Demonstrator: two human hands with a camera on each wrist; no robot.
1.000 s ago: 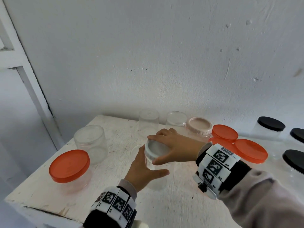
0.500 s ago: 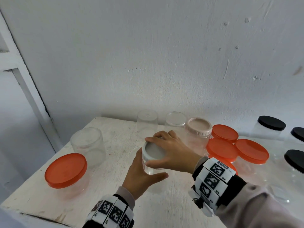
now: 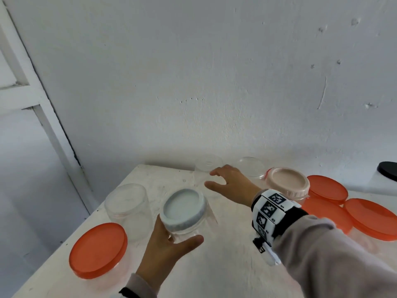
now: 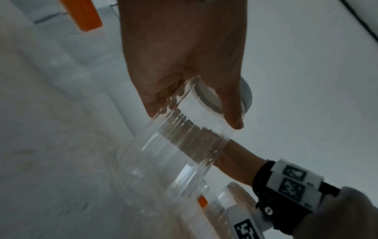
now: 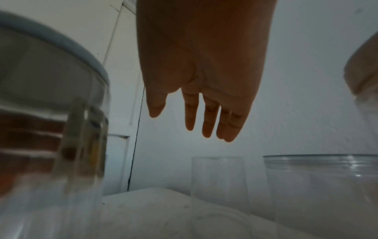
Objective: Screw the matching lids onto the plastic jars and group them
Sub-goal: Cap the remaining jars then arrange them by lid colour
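Note:
My left hand grips a clear plastic jar capped with a pale grey-blue lid, held above the white table. The left wrist view shows the fingers wrapped round the jar just under the lid. My right hand hovers open past the jar, fingers spread, holding nothing, above a small clear jar at the back. In the right wrist view the fingers hang straight over that jar, with the lidded jar at left.
An orange-lidded jar and a clear-lidded jar stand at left. Behind are a clear jar, a beige-lidded jar, several orange-lidded jars and a black-lidded one. The wall rises close behind the table.
My right hand has let go of the grey-blue lid and moved back towards the small clear jar. The left hand has carried the lidded jar leftward and nearer.

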